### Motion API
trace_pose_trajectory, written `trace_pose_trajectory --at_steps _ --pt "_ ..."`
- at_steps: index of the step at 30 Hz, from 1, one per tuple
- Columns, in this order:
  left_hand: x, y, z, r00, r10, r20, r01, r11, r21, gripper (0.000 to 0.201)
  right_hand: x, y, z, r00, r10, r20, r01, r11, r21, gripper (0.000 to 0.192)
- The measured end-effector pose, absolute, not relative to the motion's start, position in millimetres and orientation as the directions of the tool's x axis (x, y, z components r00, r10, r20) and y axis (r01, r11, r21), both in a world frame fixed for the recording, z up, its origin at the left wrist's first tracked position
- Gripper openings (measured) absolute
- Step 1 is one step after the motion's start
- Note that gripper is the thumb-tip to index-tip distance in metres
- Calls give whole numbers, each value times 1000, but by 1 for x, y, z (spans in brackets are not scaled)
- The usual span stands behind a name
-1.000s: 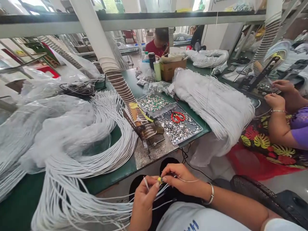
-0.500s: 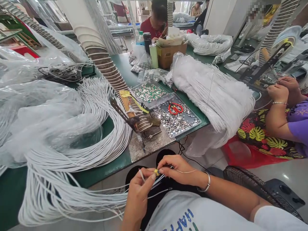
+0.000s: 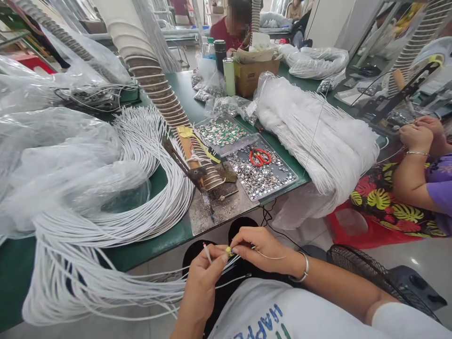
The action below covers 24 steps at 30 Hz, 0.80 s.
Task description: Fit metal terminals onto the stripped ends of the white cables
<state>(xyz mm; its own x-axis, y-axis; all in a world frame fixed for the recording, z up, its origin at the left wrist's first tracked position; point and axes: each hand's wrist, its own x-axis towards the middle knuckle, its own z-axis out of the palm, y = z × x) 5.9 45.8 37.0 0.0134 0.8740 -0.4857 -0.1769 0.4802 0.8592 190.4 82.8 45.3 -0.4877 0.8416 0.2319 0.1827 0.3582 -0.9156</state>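
Note:
Over my lap, my left hand (image 3: 206, 273) is closed on a white cable (image 3: 208, 254) whose end pokes up by the thumb. At its fingertips sits a small yellow piece (image 3: 229, 251), too small to name. My right hand (image 3: 259, 249) pinches at that same piece, and a thin white wire (image 3: 270, 257) trails back across its palm. Several white cables run under both hands from the big bundle (image 3: 106, 292) that hangs over the table edge at the left.
The green table (image 3: 155, 249) carries a soldering stand (image 3: 201, 174) under a ribbed hose (image 3: 155, 89). Beside it lie a tray of metal connectors (image 3: 278, 181) with red-handled scissors (image 3: 260, 157), and a tray of green-backed parts (image 3: 222, 132). A co-worker's hands (image 3: 420, 132) are at the right. A fan (image 3: 363, 268) stands near my right arm.
The view has shifted slightly. Both my hands stay together at the yellow piece, with only small finger movement. The cable end by my left thumb stands a little higher.

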Motion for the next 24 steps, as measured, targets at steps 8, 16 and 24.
trace_pose_trajectory --at_steps 8,16,24 --pt "10 44 31 -105 930 -351 -126 338 933 23 186 80 36 -456 817 354 208 484 -850 11" --pt "8 50 36 -173 955 -243 41 253 967 22 189 76 34 -443 857 262 165 365 -916 33" --pt "9 58 40 -238 955 -177 78 201 977 21 182 80 37 -274 896 350 239 416 -877 7"
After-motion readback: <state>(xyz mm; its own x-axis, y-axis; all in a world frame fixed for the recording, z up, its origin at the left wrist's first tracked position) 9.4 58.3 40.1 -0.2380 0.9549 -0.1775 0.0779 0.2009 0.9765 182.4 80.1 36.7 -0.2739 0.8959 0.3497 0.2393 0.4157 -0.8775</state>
